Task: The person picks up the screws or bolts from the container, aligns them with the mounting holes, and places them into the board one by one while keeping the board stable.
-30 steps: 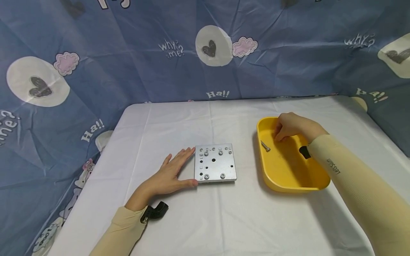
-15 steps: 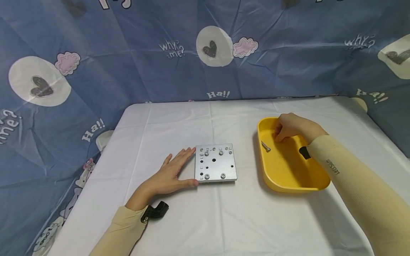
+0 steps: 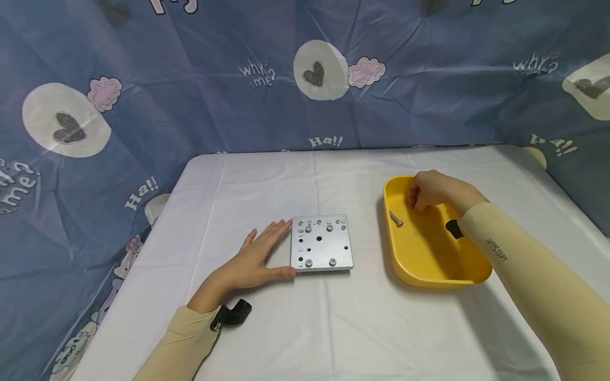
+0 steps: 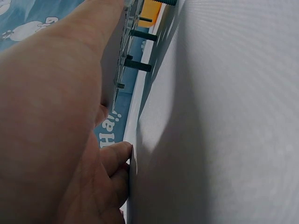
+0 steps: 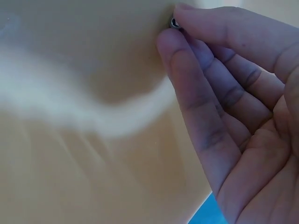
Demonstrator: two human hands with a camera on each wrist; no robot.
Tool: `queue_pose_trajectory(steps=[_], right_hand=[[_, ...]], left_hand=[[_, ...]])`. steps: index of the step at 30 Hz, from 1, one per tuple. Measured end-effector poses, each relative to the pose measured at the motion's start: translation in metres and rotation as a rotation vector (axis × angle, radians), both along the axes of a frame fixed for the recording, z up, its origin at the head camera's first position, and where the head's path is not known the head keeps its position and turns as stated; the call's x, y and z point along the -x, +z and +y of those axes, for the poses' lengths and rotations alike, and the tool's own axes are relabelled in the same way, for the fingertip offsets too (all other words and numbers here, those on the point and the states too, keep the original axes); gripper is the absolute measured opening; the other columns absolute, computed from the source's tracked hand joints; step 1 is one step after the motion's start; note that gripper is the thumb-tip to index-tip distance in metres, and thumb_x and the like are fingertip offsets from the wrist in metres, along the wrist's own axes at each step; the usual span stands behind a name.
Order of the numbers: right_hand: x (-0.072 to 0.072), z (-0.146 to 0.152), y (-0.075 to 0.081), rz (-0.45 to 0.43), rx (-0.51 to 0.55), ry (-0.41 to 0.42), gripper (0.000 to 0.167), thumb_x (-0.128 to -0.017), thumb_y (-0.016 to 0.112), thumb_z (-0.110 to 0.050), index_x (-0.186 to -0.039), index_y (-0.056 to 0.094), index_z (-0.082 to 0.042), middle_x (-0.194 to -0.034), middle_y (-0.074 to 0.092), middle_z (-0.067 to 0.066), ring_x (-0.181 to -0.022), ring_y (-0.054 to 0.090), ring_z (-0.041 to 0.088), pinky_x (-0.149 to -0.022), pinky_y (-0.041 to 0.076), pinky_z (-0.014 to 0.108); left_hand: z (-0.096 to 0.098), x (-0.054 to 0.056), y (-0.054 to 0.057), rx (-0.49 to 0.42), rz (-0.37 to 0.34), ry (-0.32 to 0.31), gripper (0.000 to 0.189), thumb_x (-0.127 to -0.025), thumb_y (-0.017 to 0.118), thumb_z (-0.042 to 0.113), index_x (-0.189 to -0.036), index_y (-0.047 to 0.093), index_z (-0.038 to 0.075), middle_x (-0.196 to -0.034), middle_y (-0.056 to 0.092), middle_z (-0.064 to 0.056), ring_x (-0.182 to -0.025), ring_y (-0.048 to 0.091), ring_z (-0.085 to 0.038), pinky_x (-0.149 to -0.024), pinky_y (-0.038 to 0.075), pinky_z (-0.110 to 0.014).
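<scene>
My left hand (image 3: 248, 267) lies spread at the left of a square silver metal plate (image 3: 329, 247), thumb at its near corner and index fingertip at its far corner. The plate has holes and several socket-head screws set in it. In the left wrist view, threaded screw shanks (image 4: 138, 65) stick out from its underside above the cloth. My right hand (image 3: 431, 188) reaches into the far end of a yellow tray (image 3: 429, 251). Thumb and index finger pinch a small screw (image 5: 175, 22), of which only the round metal head shows. Another screw (image 3: 395, 219) lies loose by the tray's left wall.
A white cloth (image 3: 267, 185) covers the table. Behind it hangs a blue printed curtain (image 3: 214, 106). A black wrist mount (image 3: 233, 313) sits on the left sleeve; another dark mount (image 3: 454, 228) hangs at the right wrist over the tray.
The fingers of my right hand shift slightly inside the tray. The head view drifts a little; the left hand, plate and loose screw keep their places.
</scene>
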State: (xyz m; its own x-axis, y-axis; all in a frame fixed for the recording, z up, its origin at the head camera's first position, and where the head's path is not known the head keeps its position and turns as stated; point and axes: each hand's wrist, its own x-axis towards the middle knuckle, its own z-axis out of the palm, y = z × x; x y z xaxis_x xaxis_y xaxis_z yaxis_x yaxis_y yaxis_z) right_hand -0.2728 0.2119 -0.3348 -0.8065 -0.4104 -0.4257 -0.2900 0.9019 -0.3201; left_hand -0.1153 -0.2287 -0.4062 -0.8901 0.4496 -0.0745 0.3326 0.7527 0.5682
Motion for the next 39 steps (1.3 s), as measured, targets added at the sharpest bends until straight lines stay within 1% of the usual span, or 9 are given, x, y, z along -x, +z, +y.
queue_pose_trajectory(steps=[3, 5, 7, 10, 14, 18, 24, 31, 39], right_hand=[[0.0000, 0.0001, -0.0005, 0.002, -0.015, -0.003, 0.018, -0.076, 0.085, -0.005, -0.091, 0.074, -0.008, -0.083, 0.067, 0.001, -0.081, 0.058, 0.020, -0.075, 0.048, 0.030], [-0.0002, 0.0002, -0.0002, -0.010, -0.027, -0.017, 0.017, -0.078, 0.085, -0.007, -0.084, 0.069, -0.009, -0.078, 0.061, 0.000, -0.078, 0.055, 0.019, -0.073, 0.045, 0.030], [-0.0006, 0.0006, 0.0003, -0.027, -0.034, -0.040, 0.023, -0.080, 0.085, -0.011, -0.077, 0.062, -0.010, -0.073, 0.055, -0.001, -0.074, 0.052, 0.018, -0.070, 0.042, 0.029], [-0.0015, 0.0024, 0.0011, -0.054, -0.036, -0.076, 0.029, -0.082, 0.085, -0.014, -0.073, 0.058, -0.011, -0.069, 0.052, -0.001, -0.070, 0.052, 0.016, -0.068, 0.040, 0.027], [-0.0022, 0.0050, 0.0008, -0.084, -0.015, -0.105, 0.021, -0.083, 0.086, -0.013, -0.079, 0.066, -0.007, -0.069, 0.061, -0.001, -0.068, 0.059, 0.014, -0.066, 0.047, 0.024], [-0.0023, 0.0050, 0.0000, -0.118, 0.007, -0.122, 0.019, -0.084, 0.087, -0.011, -0.082, 0.069, -0.005, -0.070, 0.066, 0.000, -0.067, 0.064, 0.013, -0.066, 0.052, 0.023], [-0.0002, 0.0027, 0.0011, -0.118, 0.000, -0.092, 0.019, -0.084, 0.087, -0.008, -0.082, 0.068, -0.004, -0.071, 0.068, 0.001, -0.067, 0.065, 0.013, -0.066, 0.053, 0.023], [0.0012, 0.0012, 0.0009, -0.118, -0.012, -0.086, 0.018, -0.084, 0.088, -0.009, -0.084, 0.070, -0.004, -0.071, 0.069, 0.001, -0.068, 0.065, 0.012, -0.068, 0.054, 0.024], [0.0051, 0.0050, -0.0023, -0.132, -0.011, -0.077, 0.017, -0.085, 0.088, -0.011, -0.085, 0.073, -0.005, -0.070, 0.069, -0.002, -0.068, 0.064, 0.011, -0.068, 0.052, 0.023]], left_hand=[[-0.0004, 0.0001, -0.0003, 0.000, 0.003, -0.002, 0.110, -0.089, 0.081, 0.061, -0.174, 0.019, 0.029, -0.180, 0.022, -0.007, -0.169, 0.016, -0.034, -0.134, -0.001, -0.068], [-0.0005, 0.0001, -0.0002, -0.001, 0.003, -0.002, 0.110, -0.089, 0.081, 0.061, -0.174, 0.020, 0.028, -0.180, 0.022, -0.007, -0.169, 0.016, -0.034, -0.134, -0.001, -0.068], [-0.0007, 0.0002, -0.0002, -0.003, 0.001, -0.002, 0.110, -0.089, 0.081, 0.062, -0.174, 0.019, 0.029, -0.180, 0.022, -0.007, -0.169, 0.016, -0.034, -0.134, -0.002, -0.067], [-0.0007, 0.0005, -0.0009, -0.016, 0.011, -0.005, 0.111, -0.088, 0.080, 0.065, -0.174, 0.020, 0.029, -0.180, 0.023, -0.009, -0.169, 0.016, -0.036, -0.134, -0.001, -0.068], [-0.0011, 0.0014, -0.0037, -0.034, 0.035, -0.009, 0.112, -0.086, 0.079, 0.068, -0.174, 0.021, 0.027, -0.179, 0.025, -0.013, -0.167, 0.019, -0.041, -0.132, 0.001, -0.072], [-0.0003, 0.0012, -0.0025, -0.013, 0.020, -0.009, 0.112, -0.087, 0.080, 0.067, -0.174, 0.020, 0.028, -0.180, 0.023, -0.011, -0.168, 0.017, -0.039, -0.133, 0.000, -0.070], [0.0005, 0.0011, 0.0003, 0.017, -0.011, 0.002, 0.112, -0.089, 0.081, 0.061, -0.174, 0.017, 0.028, -0.181, 0.019, -0.006, -0.169, 0.014, -0.033, -0.135, -0.003, -0.066], [-0.0001, 0.0019, 0.0005, 0.011, 0.002, -0.003, 0.111, -0.089, 0.081, 0.061, -0.174, 0.019, 0.027, -0.180, 0.021, -0.009, -0.169, 0.015, -0.036, -0.134, -0.001, -0.069], [0.0008, 0.0025, -0.0018, 0.011, 0.000, -0.002, 0.111, -0.089, 0.081, 0.061, -0.174, 0.018, 0.028, -0.181, 0.021, -0.009, -0.169, 0.015, -0.036, -0.134, -0.001, -0.069]])
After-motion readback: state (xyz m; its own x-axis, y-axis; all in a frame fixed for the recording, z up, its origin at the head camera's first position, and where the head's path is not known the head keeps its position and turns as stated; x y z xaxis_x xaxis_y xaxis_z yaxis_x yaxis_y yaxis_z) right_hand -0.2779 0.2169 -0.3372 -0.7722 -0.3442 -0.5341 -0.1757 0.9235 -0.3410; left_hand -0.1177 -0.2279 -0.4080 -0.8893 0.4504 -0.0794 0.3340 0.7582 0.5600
